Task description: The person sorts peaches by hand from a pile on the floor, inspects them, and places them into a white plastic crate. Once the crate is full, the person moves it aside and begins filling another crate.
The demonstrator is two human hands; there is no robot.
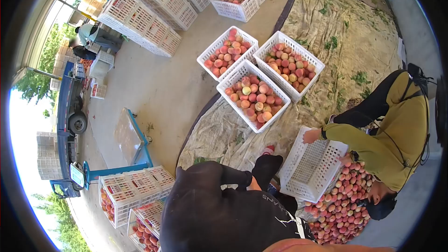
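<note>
My dark-sleeved left arm bends across my body. Only a small patch of my left hand [254, 185] or wrist shows beside my dark trouser leg [267, 168]; its fingers are hidden. My right hand is not visible. A close skin-toned shape along the bottom edge cannot be made out. Just right of my legs, a white plastic crate [298, 177] stands tilted, with no fruit seen inside. A co-worker in an olive top [373, 144] holds it by its rim with both hands. Against it lies a heap of loose peaches [343, 210].
Three peach-filled crates, the nearest one [233, 81] included, stand on a cloth sheet [326, 23]. Tall stacks of crates [144, 14] rise behind. To the left are a blue platform scale [133, 140], more crates [135, 186], a truck [65, 112] and another person [95, 37].
</note>
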